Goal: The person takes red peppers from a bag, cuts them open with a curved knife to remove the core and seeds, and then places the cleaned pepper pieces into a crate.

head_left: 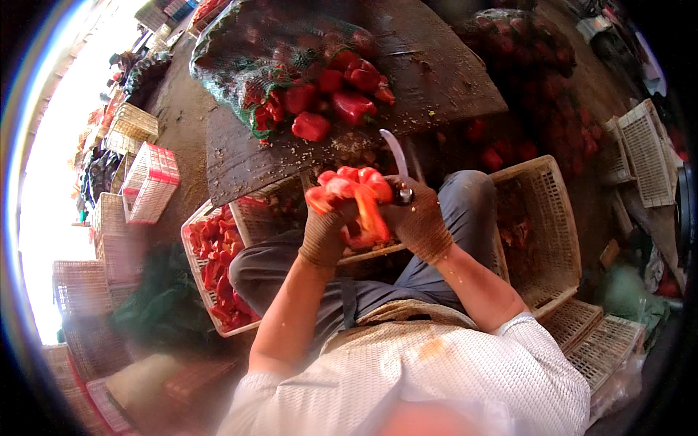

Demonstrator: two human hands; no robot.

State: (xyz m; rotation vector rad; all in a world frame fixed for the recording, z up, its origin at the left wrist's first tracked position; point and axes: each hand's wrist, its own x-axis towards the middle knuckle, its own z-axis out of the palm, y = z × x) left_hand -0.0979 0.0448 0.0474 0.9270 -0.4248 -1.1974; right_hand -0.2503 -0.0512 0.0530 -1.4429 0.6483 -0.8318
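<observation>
An opened red pepper [372,218] is hanging above the person's lap, between the two gloved hands, its flesh splitting into lobes and one long strip drooping. The left grip [325,234] is clamping its left side, some fingertips hiding behind the flesh; the right grip [422,227] is wrapping around the handle of a curved knife [397,154], and whether it is also touching the pepper I cannot tell. The blade is pointing up and away from the flesh, which is looking like the safer way to carry it while both hands are working so close. Doing this well is probably calling for a firm left hold that is not crushing the wet, loosening walls, for fingertips that are staying out of the blade's path, and for short, controlled strokes whenever the edge is meeting the flesh. Beyond the hands, whole red peppers [354,107] are spilling from a green mesh bag [229,54] onto the seed-strewn table [451,91]. By the left knee, a white crate [231,332] is holding red pepper pieces [218,254]; by the right knee, a larger crate [556,211] is holding darker scraps
</observation>
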